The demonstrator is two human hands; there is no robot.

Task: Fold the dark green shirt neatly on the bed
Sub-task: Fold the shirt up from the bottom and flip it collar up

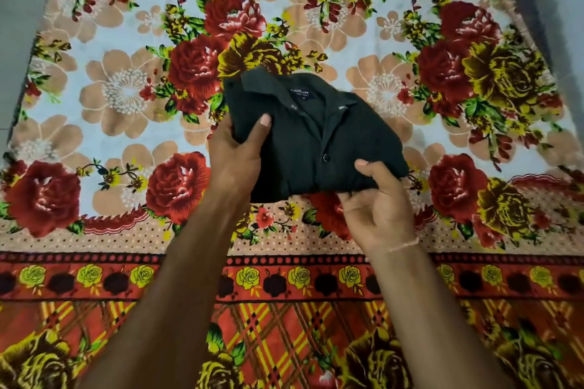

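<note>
The dark green shirt (316,139) is folded into a compact rectangle, collar and label facing up, buttons down its front. It is tilted, with the collar toward the far left. My left hand (235,158) grips its left edge, thumb on top and fingers underneath. My right hand (376,205) grips the near right corner, thumb pressed on the cloth. The shirt seems held slightly above the bed (126,91); whether its far edge touches the sheet I cannot tell.
A floral bedsheet with red and yellow roses covers the bed, with a red patterned border (94,281) along the near side. Grey floor (19,9) shows at the far left and the far right corner.
</note>
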